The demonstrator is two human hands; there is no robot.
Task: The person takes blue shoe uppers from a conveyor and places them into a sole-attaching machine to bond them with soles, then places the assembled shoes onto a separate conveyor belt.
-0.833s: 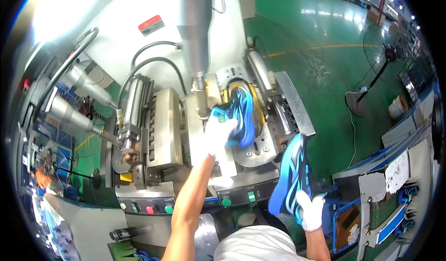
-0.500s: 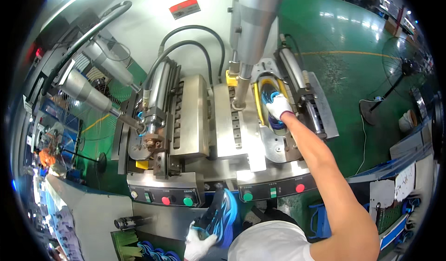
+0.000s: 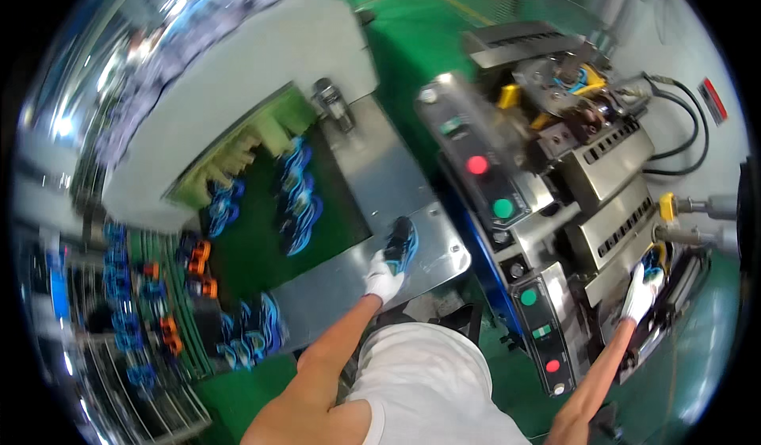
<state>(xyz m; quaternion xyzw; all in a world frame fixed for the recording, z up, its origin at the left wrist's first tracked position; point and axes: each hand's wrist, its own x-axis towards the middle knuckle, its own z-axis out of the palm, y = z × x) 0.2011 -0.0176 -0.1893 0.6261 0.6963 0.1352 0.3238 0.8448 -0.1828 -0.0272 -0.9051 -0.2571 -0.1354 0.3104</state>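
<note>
Gripping a blue and black shoe (image 3: pixel 400 243) by its near end, the gloved left hand (image 3: pixel 384 280) holds it low over the steel plate (image 3: pixel 432 267) at the near end of the conveyor, fingers closed round the heel; whether the sole already rests on the plate I cannot tell. Far to the right, the gloved right hand (image 3: pixel 639 294) lies against a second blue shoe (image 3: pixel 655 261) seated in the press machine (image 3: pixel 602 175). Its fingers look curled about the shoe, but how firmly they hold it is hidden.

Beyond the left hand, more blue shoes (image 3: pixel 297 199) lie on the dark belt (image 3: pixel 317 168) leading to the pale tunnel housing (image 3: pixel 238 88) on the far left. A control panel (image 3: pixel 495 195) with red and green buttons stands between the two hands.

With arms spread this wide, the risk seems to be divided attention: the left shoe could slip off the plate's edge, or the right fingers could linger among the clamp parts.
</note>
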